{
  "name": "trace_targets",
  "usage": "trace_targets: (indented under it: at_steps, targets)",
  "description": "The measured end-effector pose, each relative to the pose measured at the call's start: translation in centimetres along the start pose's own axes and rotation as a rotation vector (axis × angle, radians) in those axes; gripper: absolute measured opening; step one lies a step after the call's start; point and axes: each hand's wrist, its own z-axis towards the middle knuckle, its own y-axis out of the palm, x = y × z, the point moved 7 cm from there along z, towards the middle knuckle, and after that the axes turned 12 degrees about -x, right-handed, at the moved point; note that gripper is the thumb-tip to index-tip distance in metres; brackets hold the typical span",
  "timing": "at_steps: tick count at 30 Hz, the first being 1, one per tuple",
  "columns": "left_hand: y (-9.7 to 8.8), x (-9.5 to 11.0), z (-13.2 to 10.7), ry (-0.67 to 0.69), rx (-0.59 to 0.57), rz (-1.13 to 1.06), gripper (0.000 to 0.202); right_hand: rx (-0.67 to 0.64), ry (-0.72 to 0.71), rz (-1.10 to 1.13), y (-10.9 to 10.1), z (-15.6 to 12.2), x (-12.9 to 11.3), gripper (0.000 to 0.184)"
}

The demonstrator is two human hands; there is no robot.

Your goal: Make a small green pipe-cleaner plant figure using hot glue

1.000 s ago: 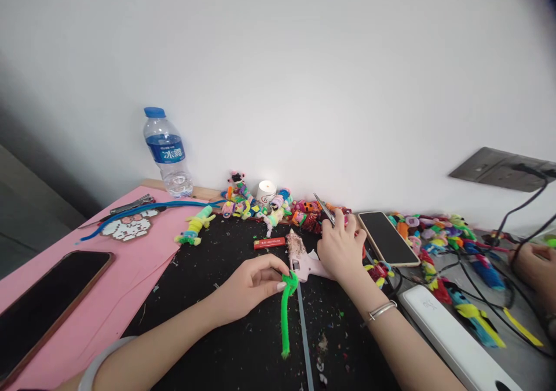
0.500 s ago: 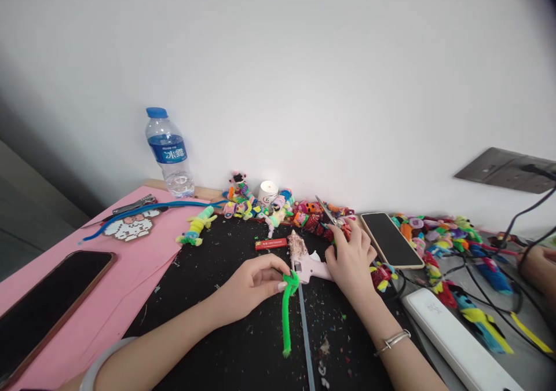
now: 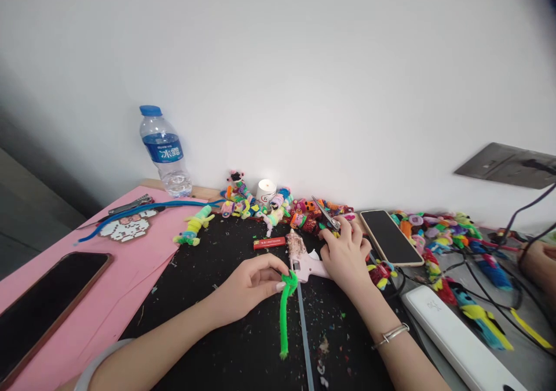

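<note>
My left hand (image 3: 256, 284) pinches a bright green pipe cleaner (image 3: 284, 324) by its curled upper end. Its straight tail hangs down over the black work surface. My right hand (image 3: 346, 256) reaches over the scissors (image 3: 325, 214), fingers bent around their handle end, which is mostly hidden beneath them. The blades point up and left toward the wall. A pale pink hot glue gun (image 3: 310, 266) lies between the hands, its grip running under my right hand. A long clear glue stick (image 3: 304, 333) extends from its rear. Just left of its stained nozzle is a red lighter (image 3: 269, 242).
Colourful pipe-cleaner figures (image 3: 238, 200) line the wall around a white candle (image 3: 266, 191). A water bottle (image 3: 163, 153) stands at the left. Phones lie on both sides. A white power bank (image 3: 456, 339) and black cables (image 3: 482, 287) are right, near another person's hand (image 3: 538, 263).
My right hand has shifted slightly left, and the scissors have turned a little under its fingers. My left hand keeps the green pipe cleaner in nearly the same place.
</note>
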Motion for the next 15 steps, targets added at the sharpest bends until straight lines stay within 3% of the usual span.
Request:
trace_targets:
  at_steps: [4, 8, 15]
  targets:
    - [-0.2, 0.0, -0.1, 0.007, 0.009, 0.028, 0.012, 0.020, -0.029, 0.090, 0.1, -0.3, 0.4, 0.013]
    - [-0.2, 0.0, -0.1, 0.012, 0.007, 0.018, 0.012, 0.052, -0.007, 0.163, 0.3, -0.4, 1.1, 0.019]
    - [-0.1, 0.0, -0.1, -0.005, 0.002, 0.001, 0.014, 0.003, 0.022, 0.121, 0.6, 0.3, 0.6, 0.024]
